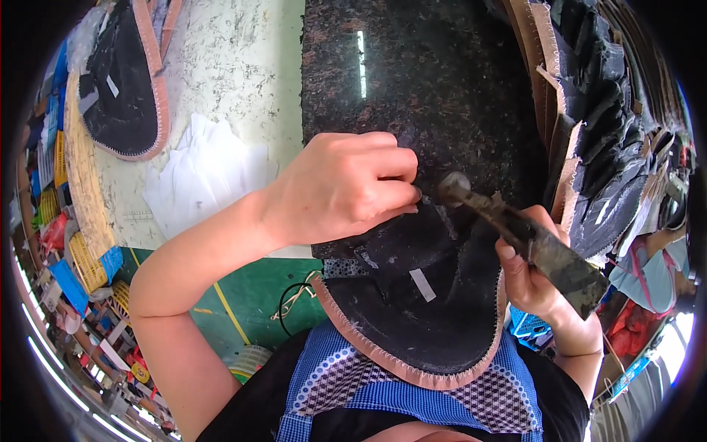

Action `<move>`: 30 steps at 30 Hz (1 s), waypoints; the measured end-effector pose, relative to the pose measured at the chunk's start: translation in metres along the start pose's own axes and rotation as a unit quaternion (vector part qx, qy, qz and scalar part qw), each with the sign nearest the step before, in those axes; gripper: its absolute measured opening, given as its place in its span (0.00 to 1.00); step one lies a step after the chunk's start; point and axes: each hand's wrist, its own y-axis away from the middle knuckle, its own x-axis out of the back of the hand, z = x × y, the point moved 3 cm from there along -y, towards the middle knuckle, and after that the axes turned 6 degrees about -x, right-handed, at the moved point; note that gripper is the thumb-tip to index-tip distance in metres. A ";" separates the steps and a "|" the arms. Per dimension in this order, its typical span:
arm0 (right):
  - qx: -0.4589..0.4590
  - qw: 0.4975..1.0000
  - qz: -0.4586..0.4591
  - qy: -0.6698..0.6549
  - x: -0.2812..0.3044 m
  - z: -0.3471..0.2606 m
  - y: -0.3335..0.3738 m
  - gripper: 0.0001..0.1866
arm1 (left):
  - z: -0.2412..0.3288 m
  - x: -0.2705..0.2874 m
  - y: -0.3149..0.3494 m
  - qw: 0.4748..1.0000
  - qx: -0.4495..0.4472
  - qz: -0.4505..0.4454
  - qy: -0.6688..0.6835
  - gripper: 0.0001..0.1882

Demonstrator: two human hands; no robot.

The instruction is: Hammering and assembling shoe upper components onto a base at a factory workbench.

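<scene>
On the dark stone slab [442, 81] in the head view lies a black shoe upper [412, 309] with a tan stitched edge. Its long axis runs from the slab toward the person's body, and its rounded end points at the checked apron [412, 398], hanging past the slab's near edge. A small white tag [422, 284] sits on its black face.

The left hand [342, 188] rests on the far part of the upper, fingers curled and pressed together, fingertips [409, 199] pinning the material down on the slab.

The right hand [534, 276] is wrapped tight around the worn handle of a hammer [523, 239]. The hammer's long axis slants from lower right to upper left, and its round head [454, 184] sits just beside the left fingertips, above the upper. Whether the head touches the material cannot be told.

To the right of the slab stands a stack of more uppers [596, 125], leaning on edge. To the left, another upper [125, 81] lies on the pale tabletop [243, 66], near some white sheets [206, 173]. Below, a green floor [250, 295] shows.
</scene>
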 end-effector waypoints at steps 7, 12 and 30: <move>0.013 0.998 -0.042 0.039 -0.009 0.006 -0.001 0.05 | 0.005 0.000 0.001 1.000 0.008 -0.004 -0.030 0.10; 0.074 0.992 -0.067 0.078 -0.012 0.011 -0.006 0.08 | 0.004 0.003 0.002 1.000 0.023 0.013 0.002 0.09; 0.083 0.996 -0.028 0.025 -0.006 0.002 -0.010 0.06 | 0.032 -0.010 0.013 0.993 0.062 0.078 -0.059 0.12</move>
